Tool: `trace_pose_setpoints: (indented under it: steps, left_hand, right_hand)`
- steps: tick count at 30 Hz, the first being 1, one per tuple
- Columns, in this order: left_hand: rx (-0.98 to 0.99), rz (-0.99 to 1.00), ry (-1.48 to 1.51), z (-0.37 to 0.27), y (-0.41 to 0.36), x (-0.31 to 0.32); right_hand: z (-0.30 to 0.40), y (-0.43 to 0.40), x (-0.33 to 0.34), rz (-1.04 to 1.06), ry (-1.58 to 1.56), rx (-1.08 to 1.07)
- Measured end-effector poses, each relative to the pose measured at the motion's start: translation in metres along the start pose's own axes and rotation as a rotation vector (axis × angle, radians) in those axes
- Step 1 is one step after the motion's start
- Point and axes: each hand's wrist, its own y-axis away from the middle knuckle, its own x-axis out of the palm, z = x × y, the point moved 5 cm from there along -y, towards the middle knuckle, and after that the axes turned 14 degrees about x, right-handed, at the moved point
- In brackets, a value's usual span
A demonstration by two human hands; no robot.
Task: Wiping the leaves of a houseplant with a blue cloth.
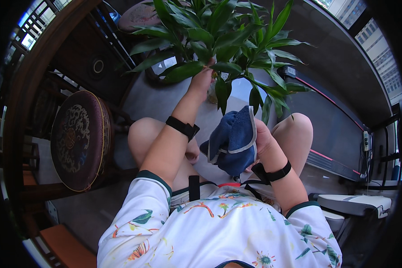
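A leafy green potted-type plant (221,43) with long pointed leaves stands in front of me. My left hand (203,78) reaches in among its lower stems; leaves hide the fingers, though they seem closed around a stem. Just below that hand a glass vase (212,93) partly shows behind the foliage. A dark blue cloth (234,137) with light grey edging hangs bunched over my knees' gap, gripped by my right hand (263,136) at its right side. The cloth is below the lowest leaves, apart from the left hand.
At left stands a round stool (77,140) with an embroidered cushion, beside dark wooden furniture (97,67). A treadmill (331,117) lies to the right along the wall. White-and-grey equipment (355,204) is at lower right. My bare knees flank the grey floor (174,97). Another round cushioned seat (139,16) is behind the plant.
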Motion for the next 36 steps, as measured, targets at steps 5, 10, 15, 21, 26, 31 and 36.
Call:
trace_pose_setpoints:
  steps: [5,10,15,21,26,31,36]
  left_hand:
    - [0.026,-0.007,0.028,0.014,-0.01,-0.008]
    - [0.009,0.18,-0.031,0.041,-0.023,-0.024]
    - [0.184,-0.01,-0.008,0.012,-0.008,-0.014]
    - [0.122,-0.041,-0.09,-0.006,0.001,-0.019]
    - [0.088,0.0,-0.085,-0.001,-0.004,-0.016]
    - [0.099,-0.015,-0.011,0.01,-0.01,-0.02]
    - [0.04,-0.011,0.123,0.019,-0.019,-0.015]
  right_hand:
    - [0.031,-0.014,0.008,0.11,-0.093,0.065]
    - [0.059,-0.058,0.018,0.03,0.125,0.133]
    - [0.098,-0.061,0.003,-0.073,0.266,0.103]
    - [0.155,-0.04,-0.017,-0.196,0.232,-0.204]
    - [0.162,-0.043,-0.029,-0.279,0.334,-0.264]
    - [0.147,-0.049,-0.009,-0.373,0.553,-0.261]
    - [0.137,-0.048,-0.011,-0.372,0.471,-0.141]
